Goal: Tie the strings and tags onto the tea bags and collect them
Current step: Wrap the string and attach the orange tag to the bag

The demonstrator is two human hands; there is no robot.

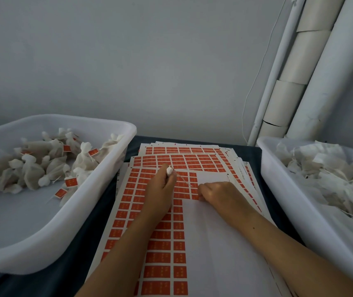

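Note:
My left hand (160, 185) grips a small white tea bag (169, 170), whose twisted top pokes out above the fist. A thin string (183, 179) runs from the bag down to the right toward my right hand (216, 195). My right hand rests on the top sheet of red sticker tags (167, 243), fingertips at a red tag at the edge of the peeled white area (212, 176). The fingertips are hidden, so I cannot see whether they pinch the tag.
A white bin (115, 159) on the left holds several tied tea bags with red tags (71, 182). A white bin (278, 189) on the right is full of untagged bags with loose strings. White pipes (289, 93) lean at the back right. A dark cloth (79, 249) covers the table.

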